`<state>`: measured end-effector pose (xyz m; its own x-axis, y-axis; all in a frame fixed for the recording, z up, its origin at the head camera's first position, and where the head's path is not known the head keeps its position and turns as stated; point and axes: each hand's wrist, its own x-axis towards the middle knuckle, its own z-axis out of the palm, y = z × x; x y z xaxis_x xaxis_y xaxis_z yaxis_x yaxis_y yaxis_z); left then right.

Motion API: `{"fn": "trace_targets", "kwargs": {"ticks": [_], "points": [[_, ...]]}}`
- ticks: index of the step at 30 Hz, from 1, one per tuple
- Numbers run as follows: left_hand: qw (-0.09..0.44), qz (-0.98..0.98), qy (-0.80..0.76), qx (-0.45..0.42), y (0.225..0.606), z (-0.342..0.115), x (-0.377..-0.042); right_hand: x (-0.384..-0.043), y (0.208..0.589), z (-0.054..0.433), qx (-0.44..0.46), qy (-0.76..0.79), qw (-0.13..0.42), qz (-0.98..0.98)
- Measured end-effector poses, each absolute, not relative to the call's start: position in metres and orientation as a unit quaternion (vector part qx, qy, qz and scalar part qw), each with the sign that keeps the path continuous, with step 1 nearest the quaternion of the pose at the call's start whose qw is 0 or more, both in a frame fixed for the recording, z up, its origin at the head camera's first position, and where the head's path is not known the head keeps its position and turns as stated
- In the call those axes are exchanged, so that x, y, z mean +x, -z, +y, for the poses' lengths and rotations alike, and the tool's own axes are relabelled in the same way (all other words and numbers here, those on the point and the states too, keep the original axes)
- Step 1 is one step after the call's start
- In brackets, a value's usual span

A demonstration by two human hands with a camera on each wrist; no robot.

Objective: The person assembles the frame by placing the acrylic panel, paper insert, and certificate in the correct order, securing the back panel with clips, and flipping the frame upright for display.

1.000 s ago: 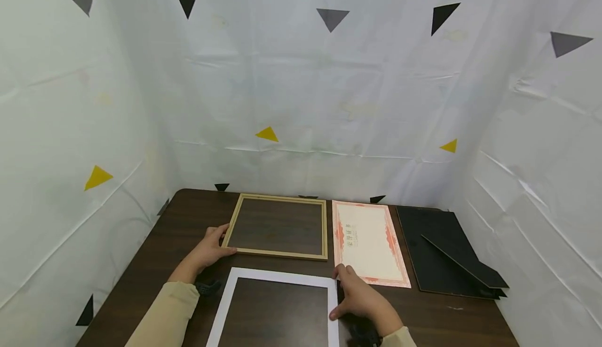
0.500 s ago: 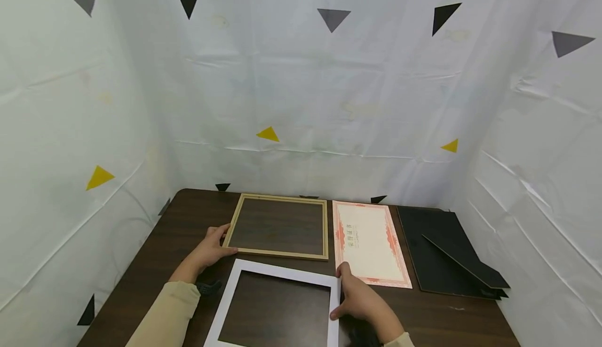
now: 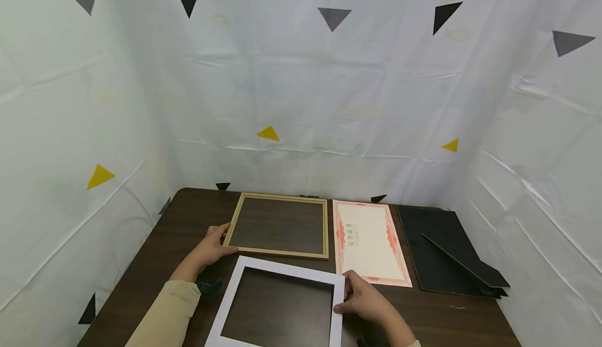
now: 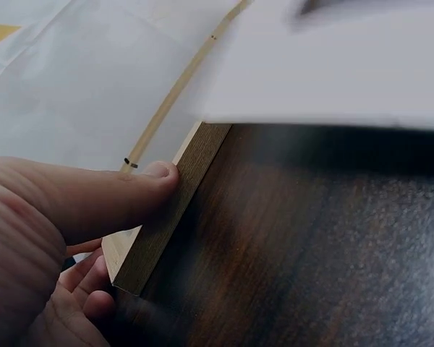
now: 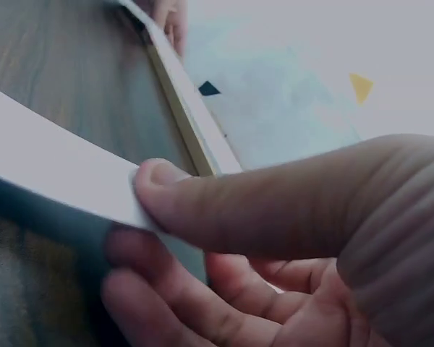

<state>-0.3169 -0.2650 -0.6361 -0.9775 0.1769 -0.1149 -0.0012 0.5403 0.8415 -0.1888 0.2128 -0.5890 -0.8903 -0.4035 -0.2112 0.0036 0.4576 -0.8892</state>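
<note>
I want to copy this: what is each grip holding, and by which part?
The right grip pinches the white frame by its right side, near the far corner. The left grip holds the gold frame at its near left corner.

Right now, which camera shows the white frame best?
The head view: it shows most of the white frame, cut off at the picture's bottom. The right wrist view shows just part, pinched by the right hand; the left wrist view has a blurred white stretch at upper right.
</note>
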Motion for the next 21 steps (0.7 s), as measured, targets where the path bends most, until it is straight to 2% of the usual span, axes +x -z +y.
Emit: {"fn": "trace_targets", "kwargs": {"ticks": [4, 7, 16, 21], "points": [[0.098, 0.872, -0.477, 0.048, 0.6356, -0.2644, -0.3178, -0.1849, 0.5938, 0.2159, -0.095, 0.562, 0.254, 0.781], [0.099, 0.871, -0.479, 0.050, 0.6341, -0.2647, -0.3186, -0.1848, 0.5961, 0.2158, -0.074, 0.585, 0.268, 0.762], [0.099, 0.874, -0.474, 0.045, 0.6324, -0.2650, -0.3184, -0.1889, 0.5990, 0.2138, -0.011, 0.644, 0.197, 0.739], [0.094, 0.871, -0.479, 0.048, 0.6327, -0.2638, -0.3164, -0.1893, 0.5999, 0.2167, -0.007, 0.667, 0.213, 0.714]]}}
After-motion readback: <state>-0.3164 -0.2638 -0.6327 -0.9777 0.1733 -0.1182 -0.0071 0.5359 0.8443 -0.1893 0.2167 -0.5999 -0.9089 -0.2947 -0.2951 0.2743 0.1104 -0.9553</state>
